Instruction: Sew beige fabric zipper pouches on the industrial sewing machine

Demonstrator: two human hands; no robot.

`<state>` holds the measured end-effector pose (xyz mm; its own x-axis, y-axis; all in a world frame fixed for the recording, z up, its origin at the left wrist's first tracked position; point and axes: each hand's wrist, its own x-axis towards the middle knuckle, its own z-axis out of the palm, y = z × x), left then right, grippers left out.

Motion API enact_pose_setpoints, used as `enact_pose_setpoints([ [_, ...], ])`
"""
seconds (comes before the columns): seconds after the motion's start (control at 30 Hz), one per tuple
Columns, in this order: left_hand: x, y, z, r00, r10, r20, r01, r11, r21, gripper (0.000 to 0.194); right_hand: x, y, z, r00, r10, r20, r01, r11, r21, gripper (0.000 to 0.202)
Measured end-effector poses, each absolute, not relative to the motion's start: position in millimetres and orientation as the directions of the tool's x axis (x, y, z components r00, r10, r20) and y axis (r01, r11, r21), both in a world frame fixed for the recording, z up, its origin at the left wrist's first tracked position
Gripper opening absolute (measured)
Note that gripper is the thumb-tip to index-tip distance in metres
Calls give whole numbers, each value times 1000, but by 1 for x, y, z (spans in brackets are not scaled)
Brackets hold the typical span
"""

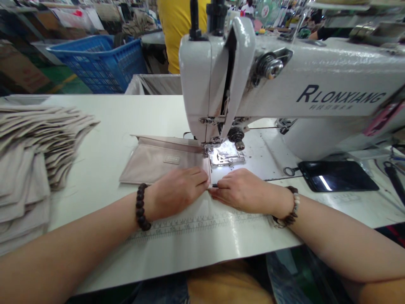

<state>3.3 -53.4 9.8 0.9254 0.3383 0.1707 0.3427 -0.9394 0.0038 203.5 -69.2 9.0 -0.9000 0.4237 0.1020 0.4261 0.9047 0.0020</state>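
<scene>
A beige fabric pouch piece (pixel 152 162) with a small stitched label (pixel 171 159) lies flat on the sewing table. Its right edge runs under the needle area of a white sewing machine (pixel 196 84). My left hand (pixel 177 190) is closed at the pouch's lower right corner, fingers pressed together on the fabric. Opposite it, my right hand (pixel 242 190) pinches the same corner with curled fingers. A small dark sliver shows by its fingertips, too little to name. The lit presser foot (pixel 207 150) sits just above both hands.
Stacked beige fabric pieces (pixel 47 143) cover the table's left side. A black phone (pixel 338 175) lies at the right, beside the machine bed. Printed ruler marks (pixel 196 226) run along the near tabletop. Behind stand a blue basket (pixel 104 59) and a person in yellow (pixel 174 33).
</scene>
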Motion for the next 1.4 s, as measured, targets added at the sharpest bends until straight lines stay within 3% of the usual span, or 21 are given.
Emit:
enact_pose_setpoints([
  [0.13,3,-53,8,929,327,171,326,-945,33,22,204,-68,12,-899,431,81,432,902,-7,29],
  [0.33,2,-52,8,954,260,148,278,-954,-113,29,208,-67,14,-908,402,121,403,915,-13,32],
  [0.47,1,-53,8,954,260,150,281,-950,-139,30,209,-67,15,-906,389,167,395,919,-1,33],
  [0.8,4,-47,12,887,398,235,409,-912,2,26,206,-69,13,-895,408,179,421,906,40,26],
  [0.93,5,-44,15,901,406,152,406,-914,33,27,205,-69,12,-894,407,186,417,908,21,27],
  [1.27,5,-42,11,913,391,122,397,-917,-30,29,203,-71,10,-873,461,160,471,881,35,26],
  [1.4,4,-38,10,909,405,100,404,-914,28,24,202,-69,10,-847,513,139,520,854,19,27],
])
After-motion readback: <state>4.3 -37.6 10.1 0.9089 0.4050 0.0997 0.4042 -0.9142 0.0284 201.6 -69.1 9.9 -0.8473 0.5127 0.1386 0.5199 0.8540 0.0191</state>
